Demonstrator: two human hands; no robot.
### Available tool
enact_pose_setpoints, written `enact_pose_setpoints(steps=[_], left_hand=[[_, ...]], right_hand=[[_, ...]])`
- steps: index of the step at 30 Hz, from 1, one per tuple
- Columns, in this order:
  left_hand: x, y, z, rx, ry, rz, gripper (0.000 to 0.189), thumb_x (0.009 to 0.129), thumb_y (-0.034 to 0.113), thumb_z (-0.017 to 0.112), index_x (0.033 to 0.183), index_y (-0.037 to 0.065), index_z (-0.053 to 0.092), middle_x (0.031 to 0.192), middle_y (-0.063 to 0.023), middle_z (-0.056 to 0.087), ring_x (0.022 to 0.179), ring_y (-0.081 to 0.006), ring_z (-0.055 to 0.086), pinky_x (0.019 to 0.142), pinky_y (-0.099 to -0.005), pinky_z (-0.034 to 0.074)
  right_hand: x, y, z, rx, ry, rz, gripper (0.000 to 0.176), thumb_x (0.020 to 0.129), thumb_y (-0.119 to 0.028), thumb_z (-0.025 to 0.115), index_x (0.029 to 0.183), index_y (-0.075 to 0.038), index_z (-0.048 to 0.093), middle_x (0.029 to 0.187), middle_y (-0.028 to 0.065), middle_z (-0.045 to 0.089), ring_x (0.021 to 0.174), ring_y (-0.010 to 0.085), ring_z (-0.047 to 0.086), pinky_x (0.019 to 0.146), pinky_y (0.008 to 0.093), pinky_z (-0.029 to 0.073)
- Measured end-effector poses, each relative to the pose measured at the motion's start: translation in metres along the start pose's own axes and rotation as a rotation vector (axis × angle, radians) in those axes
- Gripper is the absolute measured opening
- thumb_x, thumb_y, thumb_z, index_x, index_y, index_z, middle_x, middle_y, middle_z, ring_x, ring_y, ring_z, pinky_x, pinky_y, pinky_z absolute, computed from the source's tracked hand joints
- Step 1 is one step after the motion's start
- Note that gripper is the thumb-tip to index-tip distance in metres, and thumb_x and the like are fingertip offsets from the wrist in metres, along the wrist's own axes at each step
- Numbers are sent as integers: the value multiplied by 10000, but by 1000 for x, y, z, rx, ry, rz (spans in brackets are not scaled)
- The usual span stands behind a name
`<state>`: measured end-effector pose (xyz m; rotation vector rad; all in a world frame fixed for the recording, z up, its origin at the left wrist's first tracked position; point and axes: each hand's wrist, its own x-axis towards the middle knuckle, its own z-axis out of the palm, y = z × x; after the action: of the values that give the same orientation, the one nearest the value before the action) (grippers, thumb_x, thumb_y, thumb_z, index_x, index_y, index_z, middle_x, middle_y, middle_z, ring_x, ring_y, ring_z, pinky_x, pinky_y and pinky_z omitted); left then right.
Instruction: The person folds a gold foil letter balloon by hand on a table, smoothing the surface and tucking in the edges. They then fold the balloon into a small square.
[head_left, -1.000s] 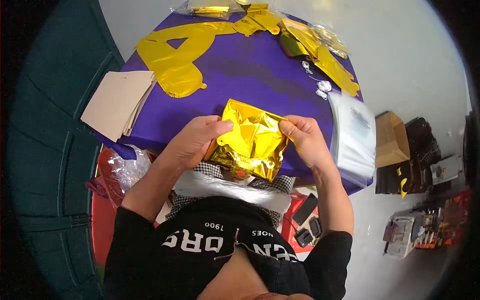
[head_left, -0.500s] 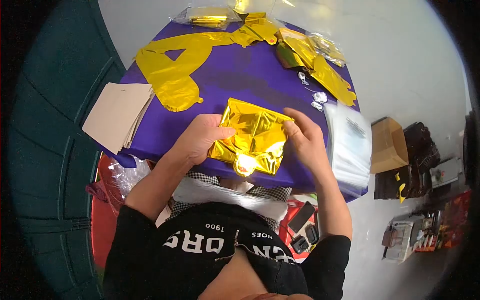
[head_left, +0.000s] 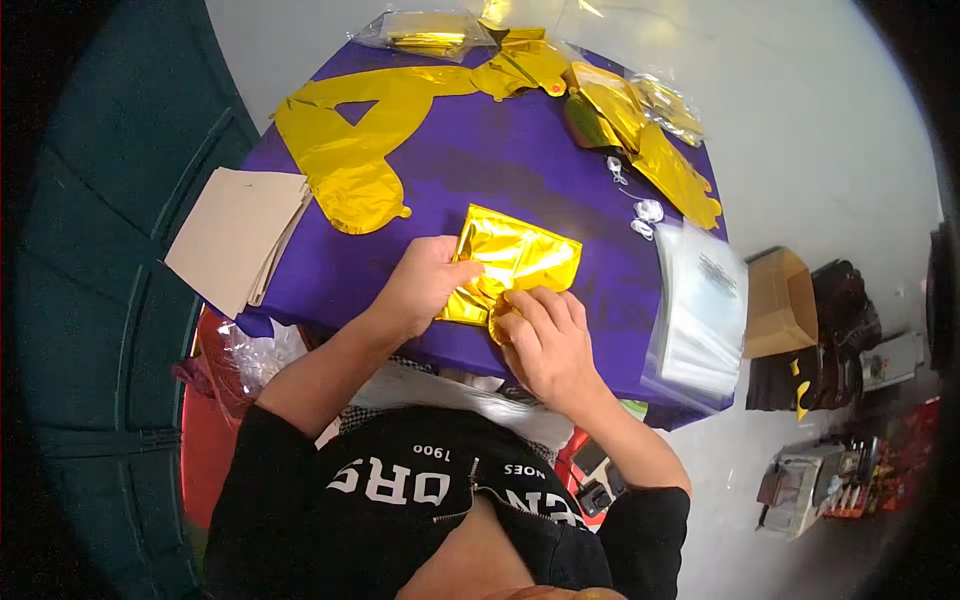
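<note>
A folded gold foil balloon (head_left: 525,248) is in front of me, above the near part of the purple-covered table (head_left: 490,150). My left hand (head_left: 422,288) grips its left edge, with the thumb lying on top of the foil. At the lower edge, the curled fingers of my right hand (head_left: 552,345) press on the foil by the small rounded tab, which they mostly cover. Past my left hand, a flat gold foil balloon (head_left: 362,190) with a triangular opening lies spread on the cloth.
Cardboard sheets (head_left: 235,235) are stacked at the left edge. Clear plastic bags (head_left: 700,310) lie at the right, near white string (head_left: 648,212). More gold balloons (head_left: 675,175) and a bagged one (head_left: 425,38) line the far side. An open cardboard box (head_left: 780,300) stands beyond the right edge.
My right hand has moved from the balloon's upper right corner down to its lower edge, onto the tab. The foil's right part now lies folded smaller and flatter. My left hand keeps its hold.
</note>
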<state>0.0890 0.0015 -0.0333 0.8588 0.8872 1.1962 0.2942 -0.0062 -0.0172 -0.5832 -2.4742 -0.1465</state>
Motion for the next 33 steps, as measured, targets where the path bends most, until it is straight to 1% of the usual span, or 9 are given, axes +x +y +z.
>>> enact_pose_setpoints(steps=[4, 7, 13, 19, 20, 23, 24, 28, 33], left_hand=[[-4, 5, 2, 103, 18, 29, 172, 914, 24, 544, 1044, -56, 625, 935, -64, 669, 804, -106, 635, 717, -265, 520], [-7, 6, 4, 111, 9, 63, 159, 918, 24, 545, 1033, -53, 624, 921, -48, 661, 794, -87, 620, 705, -258, 516], [-12, 12, 4, 113, -20, 39, 198, 936, 46, 535, 1099, -41, 604, 999, -57, 659, 854, -99, 632, 763, -263, 519], [-6, 2, -1, 52, -37, 62, 204, 929, 35, 535, 1104, -45, 602, 1002, -64, 663, 858, -106, 635, 767, -261, 519], [-4, 0, -3, 48, -38, 62, 206, 928, 33, 535, 1106, -47, 602, 1004, -66, 664, 860, -108, 636, 769, -264, 520], [-2, -1, -3, 48, 9, 56, 214, 926, 29, 530, 1112, -52, 600, 1005, -75, 666, 875, -121, 642, 783, -277, 523], [-3, -1, -3, 50, 34, 51, 217, 926, 28, 527, 1114, -53, 599, 1005, -78, 667, 881, -126, 645, 788, -282, 524], [3, -16, -4, -100, 7, 49, 234, 915, 17, 522, 1121, -64, 600, 1013, -101, 674, 912, -163, 663, 811, -298, 529], [0, -17, 1, -150, -21, -31, 251, 915, 18, 509, 1129, -72, 605, 1047, -111, 675, 912, -162, 666, 835, -303, 526]], right_hand=[[9, 2, 3, 153, 78, 74, 188, 752, -59, 693, 903, -39, 581, 964, 115, 625, 906, 293, 594, 801, 407, 435], [9, 6, 5, 177, 63, 174, 213, 750, -20, 697, 923, -35, 573, 913, 115, 615, 862, 293, 587, 763, 398, 431], [20, -3, 13, 93, 309, 270, 315, 711, 4, 711, 987, -24, 562, 981, 123, 581, 898, 314, 567, 799, 428, 433], [12, 0, 16, -61, 165, 113, 364, 715, -53, 714, 1049, -7, 577, 1074, 156, 573, 976, 336, 549, 812, 454, 440], [8, 2, 20, -65, 124, 107, 401, 720, -100, 700, 1085, 13, 576, 1127, 205, 565, 1017, 365, 536, 821, 462, 444], [18, -14, 4, 3, 51, 153, 442, 708, -124, 689, 1101, 37, 565, 1165, 245, 557, 1028, 396, 538, 854, 467, 445], [16, -16, 3, 15, 28, 158, 493, 692, -134, 687, 1124, 62, 550, 1207, 277, 541, 1084, 438, 530, 914, 492, 436], [7, -15, 17, -109, 12, 153, 488, 728, -89, 657, 1170, 80, 538, 1227, 272, 550, 1155, 432, 538, 964, 505, 440], [0, -9, 18, -222, -2, 102, 412, 807, -31, 568, 1201, 88, 547, 1161, 233, 616, 1090, 376, 611, 921, 464, 490]])
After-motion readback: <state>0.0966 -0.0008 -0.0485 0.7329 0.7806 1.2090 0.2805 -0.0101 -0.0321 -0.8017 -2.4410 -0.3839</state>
